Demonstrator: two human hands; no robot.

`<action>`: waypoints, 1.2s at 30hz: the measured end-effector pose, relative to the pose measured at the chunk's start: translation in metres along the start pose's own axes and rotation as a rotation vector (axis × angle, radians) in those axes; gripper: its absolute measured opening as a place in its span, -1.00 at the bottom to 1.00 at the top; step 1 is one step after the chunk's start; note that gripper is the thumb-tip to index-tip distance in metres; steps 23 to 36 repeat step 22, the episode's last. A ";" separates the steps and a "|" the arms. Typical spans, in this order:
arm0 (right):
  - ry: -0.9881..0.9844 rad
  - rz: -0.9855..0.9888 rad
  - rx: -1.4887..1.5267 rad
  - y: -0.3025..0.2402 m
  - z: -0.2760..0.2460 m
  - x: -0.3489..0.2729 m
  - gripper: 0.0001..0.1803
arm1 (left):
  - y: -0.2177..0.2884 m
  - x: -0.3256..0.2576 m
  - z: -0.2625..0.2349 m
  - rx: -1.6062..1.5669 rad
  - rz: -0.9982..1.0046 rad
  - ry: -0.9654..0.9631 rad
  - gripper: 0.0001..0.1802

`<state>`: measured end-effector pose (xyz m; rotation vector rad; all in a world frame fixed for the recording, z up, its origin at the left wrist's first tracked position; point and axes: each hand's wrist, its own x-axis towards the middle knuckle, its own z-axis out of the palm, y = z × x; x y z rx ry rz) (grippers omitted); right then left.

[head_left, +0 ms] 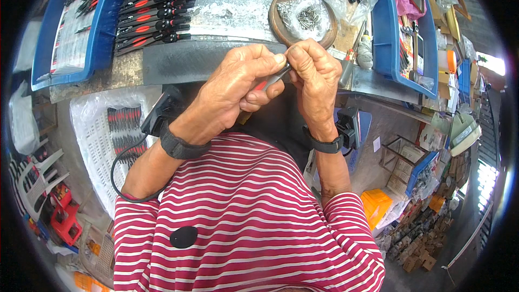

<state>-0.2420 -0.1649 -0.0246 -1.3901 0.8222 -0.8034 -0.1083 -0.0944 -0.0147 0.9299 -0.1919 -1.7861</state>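
Pinching the small red-and-black tool (273, 80) between both hands above the workbench edge (216, 57), the left hand (238, 89) clenched around its handle should stay steady while the right hand (313, 78) fingertips grip its tip.

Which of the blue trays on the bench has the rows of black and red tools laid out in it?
The large blue tray at upper left, beyond the left hand. The blue tray at upper right holds a clear bag of black parts instead.

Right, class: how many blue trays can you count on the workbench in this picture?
2. One blue tray sits at the upper left, holding red-and-black tools. The other blue tray sits at the upper right, beside the round dish of small metal parts. More may lie beyond the frame.
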 end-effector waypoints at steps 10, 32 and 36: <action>-0.117 0.173 0.189 -0.002 -0.005 0.003 -0.79 | -0.003 -0.001 -0.002 0.066 -0.006 0.002 -0.79; -0.070 0.120 0.121 0.000 -0.002 -0.003 -0.77 | -0.006 -0.003 -0.001 0.142 -0.004 0.024 -0.71; -0.070 0.120 0.121 0.000 -0.002 -0.003 -0.77 | -0.006 -0.003 -0.001 0.142 -0.004 0.024 -0.71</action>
